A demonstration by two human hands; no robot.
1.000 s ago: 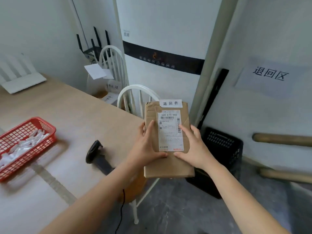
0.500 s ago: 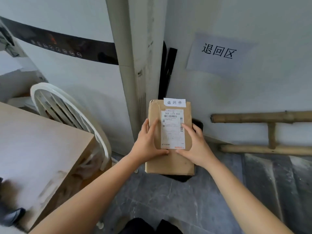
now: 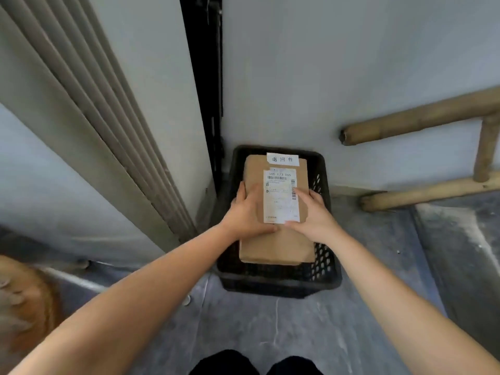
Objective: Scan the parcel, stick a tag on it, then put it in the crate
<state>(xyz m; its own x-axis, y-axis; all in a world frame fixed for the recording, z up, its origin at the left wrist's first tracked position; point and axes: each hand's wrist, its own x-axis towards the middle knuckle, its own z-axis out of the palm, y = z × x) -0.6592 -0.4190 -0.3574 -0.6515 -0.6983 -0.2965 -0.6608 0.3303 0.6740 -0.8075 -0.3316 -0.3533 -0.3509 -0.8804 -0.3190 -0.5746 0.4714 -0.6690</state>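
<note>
While both hands hold the flat brown cardboard parcel point(image 3: 276, 239) over the black perforated plastic crate point(image 3: 278, 280), the left hand point(image 3: 247, 216) and right hand point(image 3: 315, 216) each clamp a long edge, fingers point(image 3: 311, 194) curled around it. To finish well, I judge it should go down level and be let go only once it rests inside the crate walls. Its long axis runs from the crate's near rim to its far rim, the white return tag point(image 3: 282, 159) at the far end, white shipping label point(image 3: 281, 194) facing up.
</note>
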